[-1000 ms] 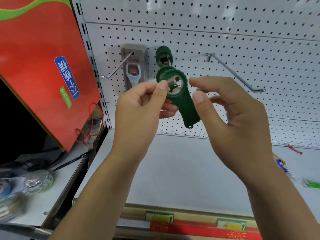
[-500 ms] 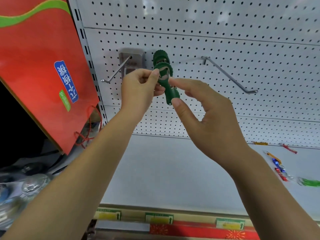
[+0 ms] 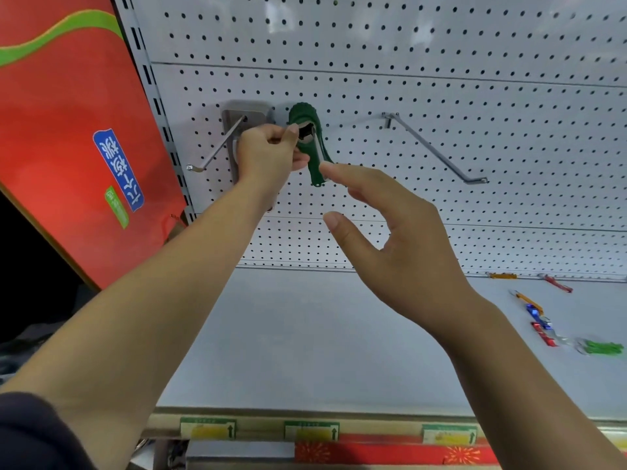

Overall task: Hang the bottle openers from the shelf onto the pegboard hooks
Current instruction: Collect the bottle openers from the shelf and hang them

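A dark green bottle opener [image 3: 315,162] hangs handle-down against the white pegboard [image 3: 441,79], on the middle hook. My left hand [image 3: 268,150] pinches its ring-shaped head between thumb and fingers. Just above, the top of a second green opener [image 3: 303,111] shows on the same hook. My right hand [image 3: 397,239] hovers below and to the right of the handle with fingers spread, holding nothing; its fingertip is close to the handle. A grey carded opener [image 3: 251,111] hangs on the left hook [image 3: 217,150], mostly hidden by my left hand.
A bare long hook [image 3: 434,147] sticks out on the right. The grey shelf [image 3: 305,334] below carries small coloured openers [image 3: 543,327] and a green one [image 3: 602,347] at its right end. A red paper bag [image 3: 68,130] leans at the left.
Both hands carried the green opener up to the middle hook. My right hand has let go of its handle and drawn back down and right; the left keeps its pinch.
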`<act>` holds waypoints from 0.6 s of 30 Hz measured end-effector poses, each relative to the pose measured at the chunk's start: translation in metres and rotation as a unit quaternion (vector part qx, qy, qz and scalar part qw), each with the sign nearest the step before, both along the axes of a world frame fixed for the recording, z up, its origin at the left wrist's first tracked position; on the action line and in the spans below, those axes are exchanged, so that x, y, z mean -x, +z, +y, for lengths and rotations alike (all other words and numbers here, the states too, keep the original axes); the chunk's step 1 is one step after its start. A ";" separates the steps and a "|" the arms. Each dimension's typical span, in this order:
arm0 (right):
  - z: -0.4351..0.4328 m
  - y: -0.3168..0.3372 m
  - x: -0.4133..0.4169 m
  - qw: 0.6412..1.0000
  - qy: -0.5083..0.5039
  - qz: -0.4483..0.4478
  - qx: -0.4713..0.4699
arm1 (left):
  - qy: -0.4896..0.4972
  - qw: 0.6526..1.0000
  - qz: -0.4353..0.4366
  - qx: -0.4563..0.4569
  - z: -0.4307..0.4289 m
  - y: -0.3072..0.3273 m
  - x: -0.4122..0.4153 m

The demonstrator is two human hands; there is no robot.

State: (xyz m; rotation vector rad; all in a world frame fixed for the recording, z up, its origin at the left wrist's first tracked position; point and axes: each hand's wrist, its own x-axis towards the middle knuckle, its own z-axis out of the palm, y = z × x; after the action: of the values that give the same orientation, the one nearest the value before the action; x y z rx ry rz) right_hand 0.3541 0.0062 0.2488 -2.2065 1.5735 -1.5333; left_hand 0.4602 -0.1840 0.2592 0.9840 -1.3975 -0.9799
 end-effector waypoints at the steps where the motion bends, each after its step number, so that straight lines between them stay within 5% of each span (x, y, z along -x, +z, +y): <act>1: 0.000 0.000 0.000 1.000 0.002 -0.001 0.000 | 0.001 1.000 -0.004 0.003 -0.001 0.000 0.000; 14: 0.002 -0.002 0.003 1.000 0.002 -0.003 0.010 | 0.009 0.999 0.028 -0.013 0.004 -0.017 -0.011; 18: 0.003 -0.014 0.008 0.999 -0.035 0.011 0.021 | 0.044 0.991 -0.112 0.055 0.026 -0.048 -0.023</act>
State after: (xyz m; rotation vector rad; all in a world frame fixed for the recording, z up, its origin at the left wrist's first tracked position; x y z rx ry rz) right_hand 0.3456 0.0097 0.2353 -2.2206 1.6572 -1.5804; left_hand 0.4836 -0.1581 0.2116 1.0884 -1.5627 -0.7366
